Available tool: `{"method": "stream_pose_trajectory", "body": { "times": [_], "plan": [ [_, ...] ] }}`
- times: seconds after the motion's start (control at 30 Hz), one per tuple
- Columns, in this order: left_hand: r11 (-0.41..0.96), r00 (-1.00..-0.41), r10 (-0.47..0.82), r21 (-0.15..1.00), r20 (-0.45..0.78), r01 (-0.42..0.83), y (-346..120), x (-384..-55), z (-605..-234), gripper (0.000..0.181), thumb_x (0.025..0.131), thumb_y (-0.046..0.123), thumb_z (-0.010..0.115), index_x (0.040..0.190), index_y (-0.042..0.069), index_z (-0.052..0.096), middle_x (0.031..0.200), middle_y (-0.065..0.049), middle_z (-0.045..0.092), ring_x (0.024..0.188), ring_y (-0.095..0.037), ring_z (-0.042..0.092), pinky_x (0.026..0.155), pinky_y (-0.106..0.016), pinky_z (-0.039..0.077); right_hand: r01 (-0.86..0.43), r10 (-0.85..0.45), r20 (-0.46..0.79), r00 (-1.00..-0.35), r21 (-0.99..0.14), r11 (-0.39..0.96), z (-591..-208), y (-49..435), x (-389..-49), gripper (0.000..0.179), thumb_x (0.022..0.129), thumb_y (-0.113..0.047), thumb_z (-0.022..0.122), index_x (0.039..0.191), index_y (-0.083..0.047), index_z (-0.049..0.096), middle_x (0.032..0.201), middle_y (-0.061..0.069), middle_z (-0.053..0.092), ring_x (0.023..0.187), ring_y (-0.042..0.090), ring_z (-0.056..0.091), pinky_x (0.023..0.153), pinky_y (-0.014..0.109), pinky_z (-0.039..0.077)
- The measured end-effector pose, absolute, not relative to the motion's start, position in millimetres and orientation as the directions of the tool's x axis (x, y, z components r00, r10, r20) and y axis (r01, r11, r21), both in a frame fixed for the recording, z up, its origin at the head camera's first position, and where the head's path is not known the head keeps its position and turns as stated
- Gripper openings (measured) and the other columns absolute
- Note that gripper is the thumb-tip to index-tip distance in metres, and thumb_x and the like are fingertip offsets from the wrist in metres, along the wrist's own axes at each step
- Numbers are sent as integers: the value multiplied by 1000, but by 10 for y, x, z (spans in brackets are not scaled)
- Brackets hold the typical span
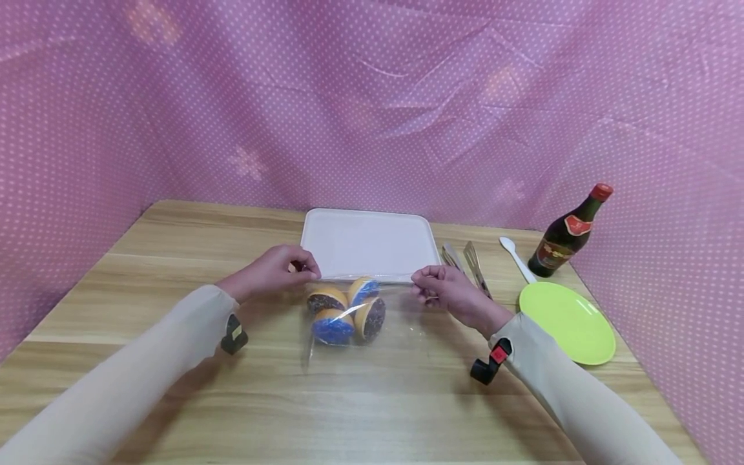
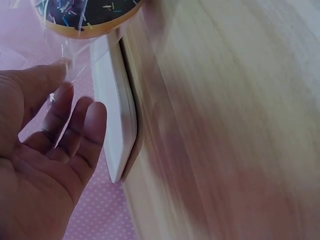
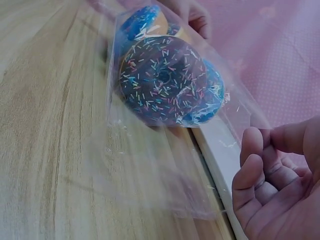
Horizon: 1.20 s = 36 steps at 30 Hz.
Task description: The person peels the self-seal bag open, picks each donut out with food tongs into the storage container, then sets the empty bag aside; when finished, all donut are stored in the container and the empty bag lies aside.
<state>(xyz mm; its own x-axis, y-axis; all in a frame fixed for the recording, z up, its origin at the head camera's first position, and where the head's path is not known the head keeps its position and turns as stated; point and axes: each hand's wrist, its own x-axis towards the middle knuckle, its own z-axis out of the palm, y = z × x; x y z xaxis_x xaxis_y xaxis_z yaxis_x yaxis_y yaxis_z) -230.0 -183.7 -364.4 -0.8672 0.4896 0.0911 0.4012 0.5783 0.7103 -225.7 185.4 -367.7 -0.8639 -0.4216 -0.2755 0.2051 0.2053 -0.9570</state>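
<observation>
A clear plastic bag (image 1: 401,323) hangs between the two hands, above the table. Inside it several donuts (image 1: 370,318) with blue or dark sprinkled icing lie bunched toward the left side. My left hand (image 1: 285,270) pinches one top corner of the bag between thumb and forefinger; in the left wrist view a dark-iced donut (image 2: 85,15) shows just above the fingertips. The other top corner is pinched by my right hand (image 1: 450,294). Seen from the right wrist, a dark-iced donut (image 3: 162,80) faces the camera through the film, with blue ones around it.
Behind the bag lies a white tray (image 1: 369,239). To its right are metal tongs (image 1: 475,265), a white spoon (image 1: 516,258), a green plate (image 1: 566,323) and a dark bottle (image 1: 566,236) with a red cap. A pink dotted cloth (image 1: 372,116) encloses the wooden table (image 1: 349,413).
</observation>
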Motion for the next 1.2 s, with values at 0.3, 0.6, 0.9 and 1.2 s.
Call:
{"method": "stream_pose_trajectory", "body": {
  "times": [0.3, 0.6, 0.9, 1.2],
  "plan": [
    [496, -892, 445, 807, 79, 319, -1860, -2305, -3711, 14, 103, 14, 65, 104, 0, 71, 96, -10, 71, 88, -16, 61, 82, -30, 53, 226, -400, -305, -864, -946, 232, -3713, 1875, -2243, 13, 108, -12, 54, 107, -3, 63, 85, -5, 71, 73, 7, 63, 67, 21, 52],
    [398, -891, 450, 880, 59, 259, -1830, -2276, -3732, 12, 105, 6, 60, 108, -4, 64, 87, -18, 68, 76, -13, 64, 71, -29, 60, 236, -388, -317, -865, -941, 242, -3707, 1856, -2230, 17, 109, -11, 52, 115, 3, 61, 86, -4, 72, 73, 7, 63, 66, 21, 51],
    [516, -875, 484, 802, 18, 302, -1788, -2287, -3695, 20, 102, 18, 67, 116, 4, 71, 102, -12, 71, 89, -17, 60, 78, -27, 51, 231, -409, -322, -854, -939, 256, -3685, 1837, -2238, 22, 110, -13, 51, 118, 5, 58, 88, -2, 69, 75, 8, 62, 67, 22, 52],
    [600, -865, 495, 753, -81, 272, -1734, -2266, -3616, 19, 98, 25, 74, 105, 9, 80, 103, -8, 69, 100, -19, 59, 90, -32, 50, 231, -416, -317, -853, -942, 243, -3673, 1814, -2247, 17, 110, -13, 50, 114, 2, 58, 86, -3, 68, 74, 7, 61, 66, 21, 51]
  ]
}}
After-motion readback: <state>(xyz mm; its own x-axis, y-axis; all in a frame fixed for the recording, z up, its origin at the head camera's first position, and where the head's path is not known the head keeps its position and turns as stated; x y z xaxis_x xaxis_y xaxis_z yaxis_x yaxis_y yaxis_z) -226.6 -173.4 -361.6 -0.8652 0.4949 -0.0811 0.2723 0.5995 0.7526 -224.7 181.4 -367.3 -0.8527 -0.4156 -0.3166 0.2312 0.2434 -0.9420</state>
